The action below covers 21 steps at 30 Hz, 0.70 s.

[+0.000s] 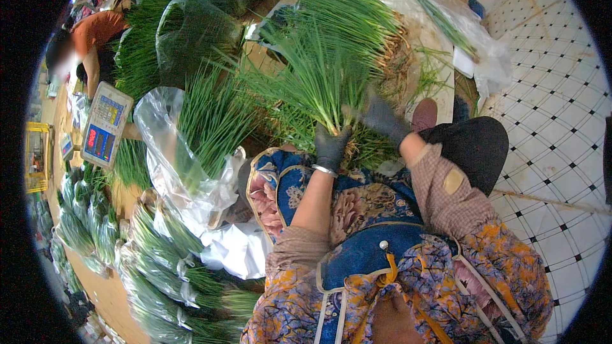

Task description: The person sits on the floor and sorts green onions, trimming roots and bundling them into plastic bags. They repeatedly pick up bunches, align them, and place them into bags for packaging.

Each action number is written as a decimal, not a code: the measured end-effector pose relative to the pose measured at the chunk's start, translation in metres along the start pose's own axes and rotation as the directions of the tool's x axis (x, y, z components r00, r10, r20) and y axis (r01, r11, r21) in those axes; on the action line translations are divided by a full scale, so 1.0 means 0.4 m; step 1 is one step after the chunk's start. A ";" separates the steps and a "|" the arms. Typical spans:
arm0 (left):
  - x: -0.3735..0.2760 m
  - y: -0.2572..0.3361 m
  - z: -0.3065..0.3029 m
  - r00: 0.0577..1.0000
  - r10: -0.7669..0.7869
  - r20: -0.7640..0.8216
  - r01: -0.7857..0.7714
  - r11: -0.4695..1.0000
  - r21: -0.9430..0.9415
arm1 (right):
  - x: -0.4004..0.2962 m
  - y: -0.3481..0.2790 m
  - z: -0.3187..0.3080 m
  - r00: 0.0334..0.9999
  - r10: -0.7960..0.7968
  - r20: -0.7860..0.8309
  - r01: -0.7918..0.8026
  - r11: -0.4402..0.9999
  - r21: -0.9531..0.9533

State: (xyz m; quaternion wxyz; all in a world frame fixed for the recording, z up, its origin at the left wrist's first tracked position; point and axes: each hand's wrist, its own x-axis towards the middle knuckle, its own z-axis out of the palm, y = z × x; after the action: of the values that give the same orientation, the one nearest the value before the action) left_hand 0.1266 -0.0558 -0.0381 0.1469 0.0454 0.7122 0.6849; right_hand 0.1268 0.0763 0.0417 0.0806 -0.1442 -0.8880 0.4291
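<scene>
My left hand (331, 147), in a dark glove, grips the root end of a bunch of green onions (320, 81), whose leaves fan out away from me. To the right, my gloved right hand (382, 117) is blurred beside the stems of the bunch; whether its fingers hold anything cannot be made out. Beyond the bunch lies a large pile of green onions (354, 19) with pale roots pointing right. Loose green trimmings (373, 150) cover the place under and around my hands.
Left of me stand an open clear plastic bag (162, 153) of green onions and a digital scale display (105, 124). Bagged bundles (158, 258) lie lower left. A co-worker in an orange top (98, 31) bends at the far left. Tiled floor (545, 119) lies right.
</scene>
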 end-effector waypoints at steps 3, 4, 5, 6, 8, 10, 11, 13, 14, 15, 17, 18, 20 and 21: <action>-0.011 0.000 0.041 0.989 0.014 0.148 -0.067 0.931 0.358 | -0.074 0.056 0.052 0.953 0.104 0.283 -0.209 0.905 0.371; -0.042 0.084 0.043 0.962 -0.050 0.267 -0.095 0.858 0.505 | -0.077 0.033 0.048 0.939 0.125 0.322 -0.261 0.867 0.425; -0.061 0.130 0.040 0.923 -0.129 0.363 -0.142 0.761 0.633 | -0.083 0.003 0.046 0.921 0.134 0.365 -0.308 0.824 0.475; -0.056 0.105 0.028 0.873 0.049 0.485 -0.270 0.877 0.398 | -0.096 -0.029 0.043 0.928 0.146 0.342 -0.300 0.838 0.456; -0.062 0.093 0.052 0.869 0.296 0.398 -0.465 0.764 0.448 | -0.091 0.031 0.051 0.941 0.208 0.265 -0.323 0.785 0.529; -0.072 0.095 0.057 0.845 0.441 0.302 -0.534 0.720 0.442 | -0.089 0.050 0.040 0.936 0.277 0.218 -0.352 0.711 0.609; -0.069 0.100 0.060 0.897 0.390 0.210 -0.438 0.848 0.297 | -0.086 0.065 0.021 0.924 0.291 0.248 -0.382 0.705 0.597; -0.074 0.130 0.035 0.976 0.211 0.051 -0.210 0.977 -0.033 | -0.083 0.027 -0.021 0.891 0.312 0.331 -0.452 0.684 0.573; -0.063 0.126 0.015 0.993 0.115 0.032 -0.111 0.989 -0.099 | -0.077 0.029 -0.027 0.864 0.321 0.388 -0.488 0.726 0.485; -0.054 0.116 0.014 0.987 -0.069 0.145 0.105 0.960 -0.260 | -0.081 0.026 -0.020 0.855 0.319 0.409 -0.513 0.639 0.573; -0.038 0.089 0.016 0.833 -0.340 0.436 0.532 0.707 -0.466 | -0.096 0.035 0.017 0.838 0.307 0.450 -0.545 0.434 0.717; -0.030 0.100 0.045 0.794 -0.322 0.515 0.579 0.657 -0.482 | -0.089 0.122 0.046 0.936 0.176 0.304 -0.347 0.604 0.718; -0.033 0.105 0.040 0.758 -0.334 0.560 0.619 0.640 -0.455 | -0.086 0.124 0.033 0.959 -0.035 0.280 -0.096 0.893 0.439; -0.037 0.117 0.042 0.738 -0.337 0.585 0.638 0.631 -0.442 | -0.085 0.110 0.015 0.945 -0.141 0.296 0.060 0.962 0.268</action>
State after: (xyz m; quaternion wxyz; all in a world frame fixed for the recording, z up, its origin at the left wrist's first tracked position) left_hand 0.1390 -0.0408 0.0103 0.4983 -0.0495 0.3769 0.7792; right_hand 0.1654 0.0867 0.0028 -0.0212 -0.0171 -0.8330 0.5525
